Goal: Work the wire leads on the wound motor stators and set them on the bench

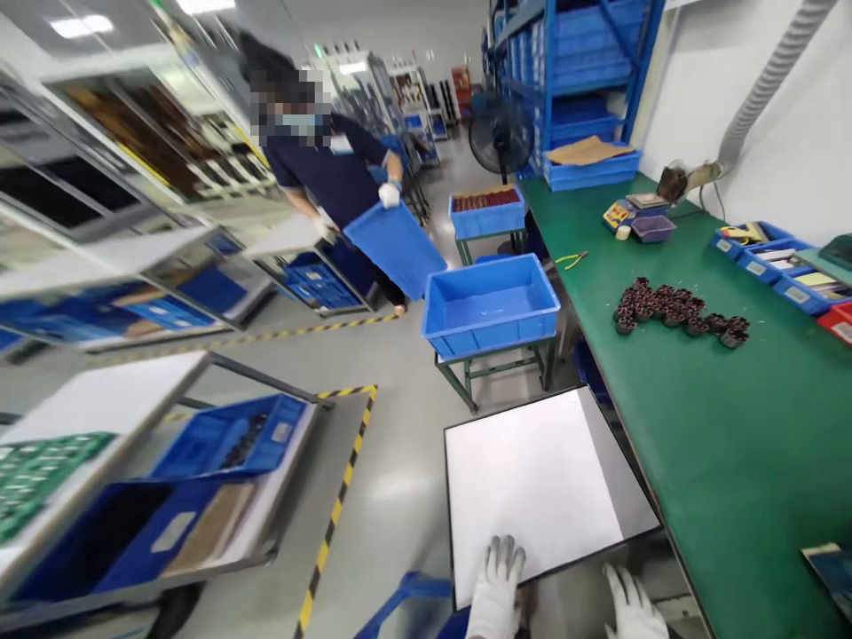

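White tray point(539, 479): held level beside the green worktop point(725, 426), empty. Left hand point(496, 590) grip clamped on its near edge; right hand point(632, 608) under the corner, grip unclear. Dark coils point(672, 312) lie unloaded on the worktop.

To your right runs a long green surface point(725, 444). On it you have a cluster of small dark round parts point(679, 312) near the middle, yellow-handled pliers point(572, 259) toward the far edge, a purple tray point(652, 228) beside a small scale point(619, 213), and blue bins point(772, 257) along the wall side.
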Demonstrator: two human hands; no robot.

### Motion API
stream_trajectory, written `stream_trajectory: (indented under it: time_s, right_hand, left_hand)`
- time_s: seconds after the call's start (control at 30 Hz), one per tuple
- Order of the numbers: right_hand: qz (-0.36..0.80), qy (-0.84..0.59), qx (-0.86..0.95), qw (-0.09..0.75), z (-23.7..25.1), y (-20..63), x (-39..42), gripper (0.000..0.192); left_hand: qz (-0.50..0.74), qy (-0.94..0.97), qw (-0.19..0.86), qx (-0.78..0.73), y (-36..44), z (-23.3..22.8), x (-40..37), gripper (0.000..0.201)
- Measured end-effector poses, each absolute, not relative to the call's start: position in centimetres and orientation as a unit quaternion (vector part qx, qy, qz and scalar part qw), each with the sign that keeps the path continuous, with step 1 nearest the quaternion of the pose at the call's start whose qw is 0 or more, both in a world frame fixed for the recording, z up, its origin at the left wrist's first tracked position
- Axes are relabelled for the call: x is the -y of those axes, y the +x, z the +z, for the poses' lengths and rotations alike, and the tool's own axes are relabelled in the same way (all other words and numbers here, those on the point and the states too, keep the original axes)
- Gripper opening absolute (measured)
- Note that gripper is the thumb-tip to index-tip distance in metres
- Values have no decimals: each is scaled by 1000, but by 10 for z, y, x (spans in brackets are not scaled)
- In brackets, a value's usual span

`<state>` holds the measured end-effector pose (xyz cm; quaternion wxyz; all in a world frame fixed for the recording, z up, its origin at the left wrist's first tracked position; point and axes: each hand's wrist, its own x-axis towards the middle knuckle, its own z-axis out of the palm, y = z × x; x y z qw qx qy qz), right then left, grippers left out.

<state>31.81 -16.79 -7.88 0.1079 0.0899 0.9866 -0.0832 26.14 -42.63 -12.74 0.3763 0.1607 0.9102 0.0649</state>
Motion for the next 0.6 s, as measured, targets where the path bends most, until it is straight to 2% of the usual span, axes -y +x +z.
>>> stream_trajectory:
  time_s: [0.1, 0.2, 0.27, 0.4, 0.53, 0.6]
  right_hand:
    - [19, 87, -980, 177, -111, 291, 130, 52]
    - [80, 56, -964, 247, -121, 264, 97, 36]
    - [106, 21, -952, 288, -121, 250, 90, 29]
    - [147, -28, -924, 353, -116, 238, 117, 33]
    - [154, -72, -908, 384, -112, 239, 174, 40]
    - [135, -101, -903, 394, -114, 238, 207, 41]
  left_hand:
    - [104, 184, 383, -899, 254, -151, 439, 81]
    - [161, 217, 392, -880, 251, -155, 459, 73]
    - [197, 217, 392, -872, 247, -150, 472, 74]
    - [240, 179, 390, -871, 239, -137, 499, 79]
    - [193, 145, 415, -877, 247, -145, 545, 81]
    - [160, 150, 358, -907, 255, -155, 584, 82]
